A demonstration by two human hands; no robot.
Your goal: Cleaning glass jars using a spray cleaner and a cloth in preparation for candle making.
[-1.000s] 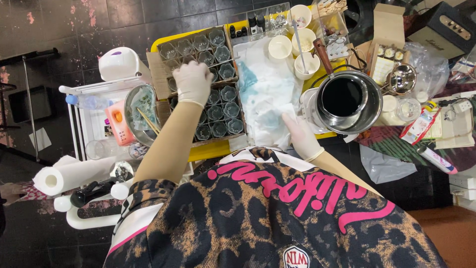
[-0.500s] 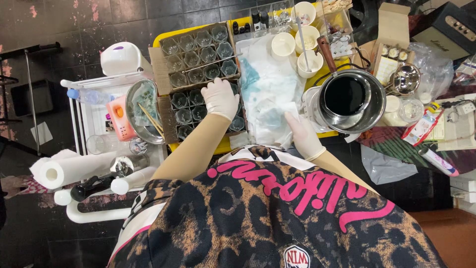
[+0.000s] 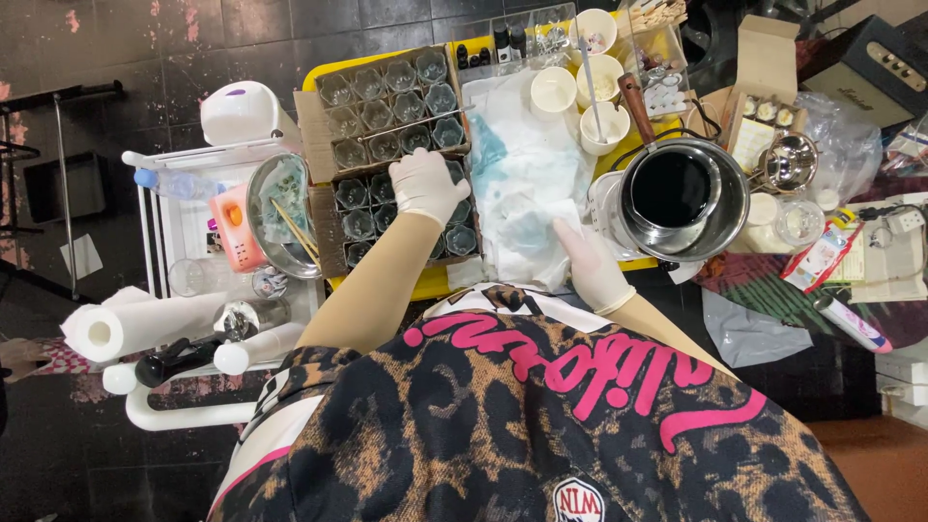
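On glass jars point(image 3: 360, 198), curled left fingers point(image 3: 418, 196)

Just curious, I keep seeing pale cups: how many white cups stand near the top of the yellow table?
4 white cups: one beside the stained cloth, one at the top edge, one below it, one nearest the pot. Clutter may hide others.

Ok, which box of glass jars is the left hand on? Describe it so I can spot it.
On the yellow table, two cardboard trays of empty glass jars sit side by side. The left hand rests on the nearer tray, beside the white cloth; the farther tray is untouched.
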